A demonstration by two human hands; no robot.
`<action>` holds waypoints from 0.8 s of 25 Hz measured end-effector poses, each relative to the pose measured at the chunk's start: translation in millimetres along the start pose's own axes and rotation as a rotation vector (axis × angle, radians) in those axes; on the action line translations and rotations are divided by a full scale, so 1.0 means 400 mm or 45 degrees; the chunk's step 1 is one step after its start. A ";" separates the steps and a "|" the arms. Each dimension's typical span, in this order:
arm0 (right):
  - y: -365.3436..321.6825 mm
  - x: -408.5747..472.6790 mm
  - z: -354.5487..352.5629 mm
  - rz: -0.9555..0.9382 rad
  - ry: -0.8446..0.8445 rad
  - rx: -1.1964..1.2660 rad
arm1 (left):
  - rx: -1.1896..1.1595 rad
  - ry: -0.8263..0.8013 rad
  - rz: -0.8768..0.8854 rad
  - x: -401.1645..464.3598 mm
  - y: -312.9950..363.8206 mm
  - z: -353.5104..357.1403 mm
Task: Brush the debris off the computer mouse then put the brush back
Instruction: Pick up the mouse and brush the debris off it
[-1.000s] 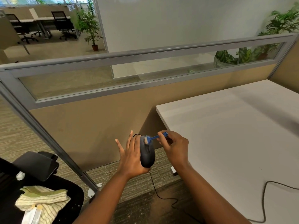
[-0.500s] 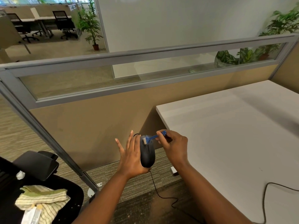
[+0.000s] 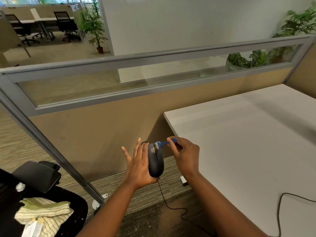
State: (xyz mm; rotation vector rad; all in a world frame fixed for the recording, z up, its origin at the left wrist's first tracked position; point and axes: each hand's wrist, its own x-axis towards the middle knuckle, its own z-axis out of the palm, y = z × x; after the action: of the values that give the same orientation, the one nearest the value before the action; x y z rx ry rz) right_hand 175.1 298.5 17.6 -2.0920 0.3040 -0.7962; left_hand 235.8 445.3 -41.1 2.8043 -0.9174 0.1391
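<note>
Head view, hands:
- Left hand (image 3: 139, 165): held out over the carpet, left of the desk edge. The mouse lies against the palm; fingers are straight and splayed upward, the heel of the hand cupping the mouse's near end. Thumb hidden behind the mouse.
- Right hand (image 3: 185, 155): fingers curled, pinching the handle end of the brush between thumb and fingertips. It sits just right of the mouse, over the desk's left edge.

Head view, task items:
- Computer mouse (image 3: 156, 164): dark, wired, tilted up on its long axis in the left hand, top face toward the camera. Pale specks of debris show near the far end, around the wheel slot.
- Brush (image 3: 162, 143): small, blue handle, pale bristles. The bristle end touches the far end of the mouse; the handle runs to the right into the right hand.
- Mouse cable (image 3: 165, 200): hangs from the near end of the mouse, trails down across the floor area.

Head view, surroundings:
- Desk (image 3: 248, 142): white top, right of both hands. A second stretch of dark cable (image 3: 280, 211) loops on its near corner.
- Partition (image 3: 109, 127): tan panel with a glazed strip in a grey frame, behind the hands.
- Chair (image 3: 42, 177): black, lower left; a striped green-and-cream cloth (image 3: 44, 212) is bunched on the seat.
- Plants: potted, beyond the glass.
</note>
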 end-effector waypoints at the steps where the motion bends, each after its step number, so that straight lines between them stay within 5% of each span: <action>1: 0.000 0.001 0.000 0.017 0.011 0.022 | 0.010 -0.007 0.004 0.001 0.001 0.000; 20: 0.013 0.005 -0.011 0.123 -0.072 -0.038 | 0.071 -0.039 -0.014 -0.007 -0.011 0.008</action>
State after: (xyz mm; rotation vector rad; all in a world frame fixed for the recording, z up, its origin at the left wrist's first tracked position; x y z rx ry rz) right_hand 174.0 291.6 16.1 -2.1072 0.3849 -0.6780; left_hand 236.3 449.5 -45.3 2.8699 -0.9187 0.1227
